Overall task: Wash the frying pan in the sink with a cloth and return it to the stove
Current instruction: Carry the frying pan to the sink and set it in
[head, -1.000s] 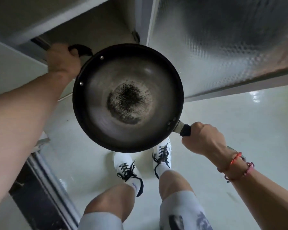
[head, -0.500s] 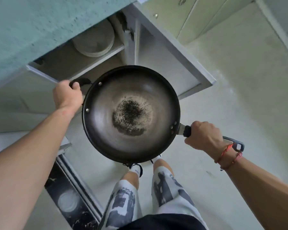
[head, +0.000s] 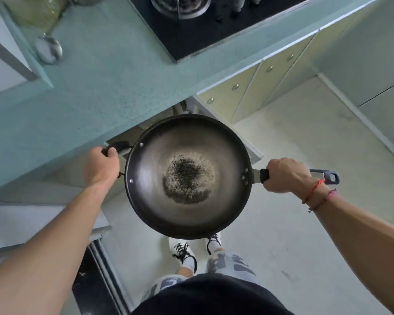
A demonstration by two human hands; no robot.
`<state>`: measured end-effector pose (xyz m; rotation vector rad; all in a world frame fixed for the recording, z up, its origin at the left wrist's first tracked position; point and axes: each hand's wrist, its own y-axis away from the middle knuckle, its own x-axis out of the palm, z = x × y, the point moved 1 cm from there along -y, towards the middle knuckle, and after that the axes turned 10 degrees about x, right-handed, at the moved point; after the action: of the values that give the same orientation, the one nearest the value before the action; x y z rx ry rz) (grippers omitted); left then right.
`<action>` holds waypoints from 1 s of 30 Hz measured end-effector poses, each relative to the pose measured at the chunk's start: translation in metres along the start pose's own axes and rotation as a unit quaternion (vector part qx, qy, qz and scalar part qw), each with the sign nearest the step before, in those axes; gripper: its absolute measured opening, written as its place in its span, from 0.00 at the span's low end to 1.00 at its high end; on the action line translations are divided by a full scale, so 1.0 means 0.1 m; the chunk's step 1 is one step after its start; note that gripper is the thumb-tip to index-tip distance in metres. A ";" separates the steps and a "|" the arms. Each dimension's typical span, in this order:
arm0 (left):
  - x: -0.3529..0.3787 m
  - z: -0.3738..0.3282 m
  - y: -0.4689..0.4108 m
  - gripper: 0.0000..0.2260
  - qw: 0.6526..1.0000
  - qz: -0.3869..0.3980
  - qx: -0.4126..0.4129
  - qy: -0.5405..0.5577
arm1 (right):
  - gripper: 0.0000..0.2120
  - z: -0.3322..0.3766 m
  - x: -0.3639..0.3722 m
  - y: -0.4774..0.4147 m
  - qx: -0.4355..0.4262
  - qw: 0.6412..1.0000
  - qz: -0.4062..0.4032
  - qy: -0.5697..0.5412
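Observation:
I hold a large dark frying pan (head: 187, 142) level in the air above the floor, in front of the counter. A burnt, speckled patch covers the middle of its inside. My left hand (head: 101, 165) grips the small black helper handle on its left side. My right hand (head: 286, 176) grips the long black handle on its right, whose looped end sticks out past my wrist. The black stove (head: 191, 35) with one burner lies on the counter at the top of the view. No sink or cloth shows.
The teal counter (head: 114, 87) runs across the upper left, its edge just beyond the pan. A metal ladle (head: 48, 48) lies on it at the far left. Pale cabinet doors with knobs (head: 248, 92) stand to the right. An open cupboard lies under the counter.
The pan has risen from down near the open cupboard up towards counter height. My view has lifted, so the countertop and the stove have come into sight. Both hands keep their grips.

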<state>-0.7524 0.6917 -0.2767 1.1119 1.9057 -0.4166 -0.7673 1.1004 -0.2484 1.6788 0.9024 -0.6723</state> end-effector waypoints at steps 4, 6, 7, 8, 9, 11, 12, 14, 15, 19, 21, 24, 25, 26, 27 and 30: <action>-0.13 -0.07 -0.02 0.11 1.000 -0.015 -0.002 0.008 | 0.02 -0.07 -0.27 -0.04 0.000 1.000 -0.024 -0.003; -0.17 -0.14 -0.03 0.12 1.000 -0.020 0.015 0.010 | 0.03 -0.14 -0.34 -0.05 0.001 1.000 -0.024 -0.007; -0.17 -0.19 -0.04 0.13 0.999 -0.022 0.023 0.013 | 0.04 -0.18 -0.36 -0.06 0.001 1.000 -0.019 -0.011; -0.17 -0.24 -0.06 0.14 0.999 -0.024 0.029 0.015 | 0.05 -0.22 -0.37 -0.06 0.005 1.000 -0.010 -0.017; -0.17 -0.29 -0.08 0.14 0.999 -0.027 0.032 0.016 | 0.05 -0.27 -0.38 -0.07 0.009 1.000 0.002 -0.025; -0.15 -0.44 -0.12 0.14 0.999 -0.027 0.039 0.012 | 0.06 -0.36 -0.39 -0.09 0.016 0.999 0.021 -0.043; -0.14 -0.54 -0.14 0.14 0.999 -0.026 0.046 0.012 | 0.08 -0.42 -0.39 -0.10 0.017 0.998 0.025 -0.050; -0.09 -0.74 -0.20 0.14 0.998 -0.023 0.062 0.018 | 0.11 -0.54 -0.37 -0.12 0.023 0.997 0.027 -0.063; -0.06 -0.85 -0.23 0.15 0.997 -0.021 0.070 0.021 | 0.13 -0.60 -0.36 -0.13 0.029 0.997 0.027 -0.070; 0.12 -1.36 -0.33 0.14 0.993 -0.009 0.114 0.014 | 0.18 -0.90 -0.30 -0.11 0.071 0.990 0.036 -0.118; 0.24 -1.66 -0.37 0.13 0.990 0.001 0.142 0.016 | 0.19 -1.08 -0.24 -0.10 0.092 0.985 0.037 -0.140; 0.47 -2.11 -0.41 0.13 0.983 0.019 0.183 0.024 | 0.18 -1.33 -0.09 -0.07 0.121 0.976 0.035 -0.176; 0.56 -2.27 -0.42 0.13 0.979 0.024 0.200 0.027 | 0.17 -1.40 -0.04 -0.05 0.132 0.973 0.033 -0.187; 0.64 -2.42 -0.43 0.13 0.975 0.031 0.218 0.030 | 0.17 -1.48 0.01 -0.04 0.145 0.969 0.030 -0.198; 0.71 -2.57 -0.43 0.13 0.970 0.039 0.238 0.030 | 0.17 -1.54 0.06 -0.02 0.159 0.965 0.026 -0.208; 0.94 -2.96 -0.43 0.11 0.952 0.065 0.299 0.028 | 0.17 -1.72 0.19 0.02 0.198 0.952 0.020 -0.233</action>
<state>-0.9616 0.9093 -0.1902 1.6402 1.7830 -0.9362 -0.7557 1.2699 -0.2152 1.7642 0.4080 -1.2217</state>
